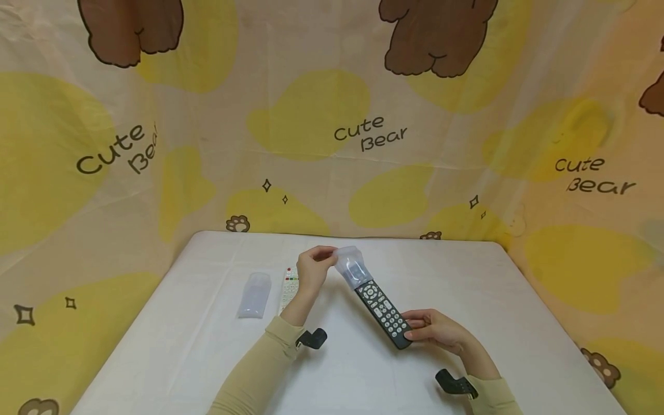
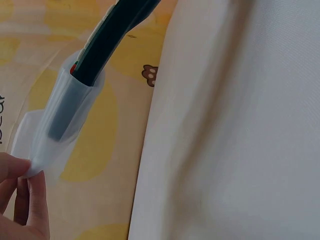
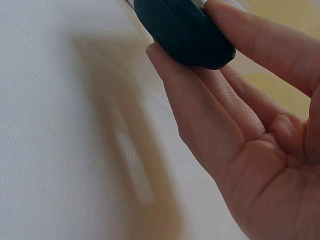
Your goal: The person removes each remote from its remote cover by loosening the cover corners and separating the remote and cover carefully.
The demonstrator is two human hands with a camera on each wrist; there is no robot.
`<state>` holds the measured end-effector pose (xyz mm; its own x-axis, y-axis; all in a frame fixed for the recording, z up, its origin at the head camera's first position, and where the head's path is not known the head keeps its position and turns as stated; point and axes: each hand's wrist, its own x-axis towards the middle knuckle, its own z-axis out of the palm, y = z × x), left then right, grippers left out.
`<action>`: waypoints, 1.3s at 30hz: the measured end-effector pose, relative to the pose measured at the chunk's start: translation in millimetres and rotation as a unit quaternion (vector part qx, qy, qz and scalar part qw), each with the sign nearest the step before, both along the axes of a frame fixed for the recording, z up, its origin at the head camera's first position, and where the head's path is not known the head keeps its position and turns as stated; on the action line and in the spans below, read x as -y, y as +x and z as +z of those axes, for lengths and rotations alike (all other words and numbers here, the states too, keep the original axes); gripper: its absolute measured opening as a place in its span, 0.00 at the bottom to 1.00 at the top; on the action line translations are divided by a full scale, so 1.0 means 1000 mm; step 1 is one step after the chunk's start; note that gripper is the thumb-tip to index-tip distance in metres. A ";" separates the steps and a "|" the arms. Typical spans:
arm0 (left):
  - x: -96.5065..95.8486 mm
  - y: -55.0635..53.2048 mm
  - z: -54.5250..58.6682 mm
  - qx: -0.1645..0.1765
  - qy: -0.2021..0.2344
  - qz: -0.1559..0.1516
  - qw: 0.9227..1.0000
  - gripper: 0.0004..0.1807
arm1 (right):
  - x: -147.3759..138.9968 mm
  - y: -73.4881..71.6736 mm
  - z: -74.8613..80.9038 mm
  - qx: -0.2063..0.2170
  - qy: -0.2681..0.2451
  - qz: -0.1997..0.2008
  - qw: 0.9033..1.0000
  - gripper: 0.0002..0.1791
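A black remote control (image 1: 386, 314) with pale buttons is held slantwise over the table. Its far end sits inside a translucent plastic sleeve (image 1: 355, 270), while the button area nearer me is bare. My left hand (image 1: 313, 270) pinches the closed far end of the sleeve between thumb and fingertips, as the left wrist view shows at the sleeve's tip (image 2: 37, 162). At the remote's near end, my right hand (image 1: 438, 329) grips it with the thumb on top and the fingers beneath. The right wrist view shows the rounded dark end (image 3: 187, 35) between them.
A second translucent sleeve (image 1: 255, 295) lies flat on the white table (image 1: 181, 346) to the left. Beside it lies a white remote control (image 1: 288, 285), partly hidden behind my left hand and wrist. A patterned cloth (image 1: 311, 173) hangs behind the table's far edge.
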<state>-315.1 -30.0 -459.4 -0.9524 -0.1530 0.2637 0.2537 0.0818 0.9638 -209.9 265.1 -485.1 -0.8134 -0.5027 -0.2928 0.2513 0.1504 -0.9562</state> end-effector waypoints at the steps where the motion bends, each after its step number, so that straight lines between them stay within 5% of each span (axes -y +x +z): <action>1: 0.000 0.000 0.000 0.000 -0.001 0.001 1.000 0.09 | 0.000 0.000 0.000 0.000 0.001 -0.001 1.000 0.37; 15: 0.000 -0.001 0.000 -0.021 -0.005 0.015 1.000 0.08 | -0.002 0.001 -0.003 0.001 0.000 -0.007 1.000 0.36; 24: 0.002 0.001 0.005 0.008 0.009 0.005 1.000 0.07 | -0.001 0.002 -0.003 -0.003 -0.009 0.001 1.000 0.36; 39: 0.006 -0.003 0.006 0.010 0.017 0.010 1.000 0.08 | 0.000 0.002 -0.002 -0.003 -0.006 -0.006 1.000 0.35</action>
